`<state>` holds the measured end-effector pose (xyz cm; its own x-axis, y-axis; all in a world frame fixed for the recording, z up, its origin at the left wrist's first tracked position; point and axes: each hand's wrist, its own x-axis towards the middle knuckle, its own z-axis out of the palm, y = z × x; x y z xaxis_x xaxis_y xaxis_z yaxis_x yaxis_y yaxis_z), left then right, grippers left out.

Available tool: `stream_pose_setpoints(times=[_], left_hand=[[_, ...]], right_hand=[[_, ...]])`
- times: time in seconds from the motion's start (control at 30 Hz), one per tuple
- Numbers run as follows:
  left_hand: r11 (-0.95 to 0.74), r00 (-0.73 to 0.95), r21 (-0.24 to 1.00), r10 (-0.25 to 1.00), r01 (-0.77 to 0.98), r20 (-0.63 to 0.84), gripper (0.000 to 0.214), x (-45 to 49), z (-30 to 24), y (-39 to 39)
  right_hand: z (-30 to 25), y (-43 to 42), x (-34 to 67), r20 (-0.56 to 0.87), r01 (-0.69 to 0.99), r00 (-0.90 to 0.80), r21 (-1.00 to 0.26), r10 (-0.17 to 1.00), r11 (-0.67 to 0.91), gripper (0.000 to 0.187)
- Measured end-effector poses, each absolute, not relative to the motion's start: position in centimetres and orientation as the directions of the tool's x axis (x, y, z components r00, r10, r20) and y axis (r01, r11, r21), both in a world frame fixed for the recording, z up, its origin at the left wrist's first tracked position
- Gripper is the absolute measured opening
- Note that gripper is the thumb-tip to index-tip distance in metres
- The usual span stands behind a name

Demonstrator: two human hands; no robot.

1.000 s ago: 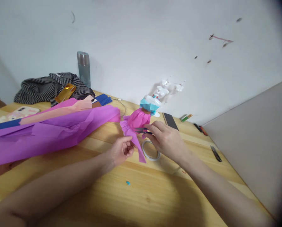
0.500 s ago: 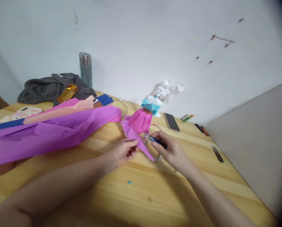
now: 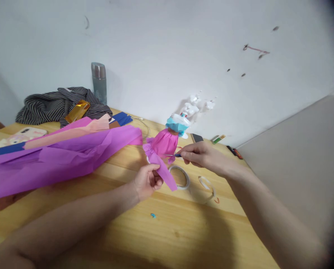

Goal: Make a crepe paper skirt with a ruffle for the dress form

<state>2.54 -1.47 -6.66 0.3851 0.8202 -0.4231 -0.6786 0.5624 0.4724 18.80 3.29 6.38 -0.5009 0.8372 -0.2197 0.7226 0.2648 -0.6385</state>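
So the whole thing comes down to the purple paper strip (image 3: 163, 171) and how it sits between the two hands. Its long axis runs on a diagonal, top end up at about 11 o'clock where it meets the pink-skirted doll (image 3: 166, 142), bottom end down at about 5 o'clock, hanging just over the tape roll (image 3: 179, 176) on the table (image 3: 169, 231).

The left hand (image 3: 147, 182) is the nearer one. It's pinched shut on the strip's lower half from the 8 o'clock side, with thumb and fingers right on the paper. The right hand (image 3: 201, 154) sits at roughly 2 o'clock from that pinch and is closed around some blue-handled snips (image 3: 173, 155). The tips point toward 9 o'clock, landing right at the hem of the skirt, just above the strip. Can't tell if the blades are apart or together, too small and blurry.

So the hands are apart, with the strip stretched on the slant between them. The big purple crepe sheet (image 3: 57, 158) lies off at 9 o'clock, well clear.
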Motion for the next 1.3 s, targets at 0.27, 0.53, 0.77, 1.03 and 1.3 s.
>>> stream_pose_setpoints(times=[0.27,0.53,0.77,1.03,1.3], left_hand=[[0.576,0.408,0.452,0.811,-0.681,-0.419,0.014,2.8,-6.5,-2.0],[0.565,0.41,0.439,0.819,-0.698,-0.402,0.014,3.0,-6.9,-2.0],[0.556,0.412,0.45,0.827,-0.699,-0.382,0.015,3.1,-7.6,-2.0],[0.551,0.416,0.48,0.833,-0.682,-0.364,0.016,3.4,-7.6,-2.2],[0.545,0.41,0.495,0.838,-0.677,-0.361,0.016,3.4,-7.8,-2.4]], right_hand=[[4.4,5.1,18.3,-0.277,0.634,-0.422,-0.771,0.863,0.063,0.043],[2.8,5.7,17.6,-0.364,0.578,-0.424,-0.814,0.83,-0.061,0.044],[1.6,6.3,17.3,-0.416,0.541,-0.383,-0.825,0.825,-0.165,0.038],[1.7,6.4,17.2,-0.409,0.559,-0.403,-0.818,0.819,-0.134,0.037],[3.1,5.0,16.5,-0.242,0.743,-0.483,-0.622,0.842,0.248,0.03]])
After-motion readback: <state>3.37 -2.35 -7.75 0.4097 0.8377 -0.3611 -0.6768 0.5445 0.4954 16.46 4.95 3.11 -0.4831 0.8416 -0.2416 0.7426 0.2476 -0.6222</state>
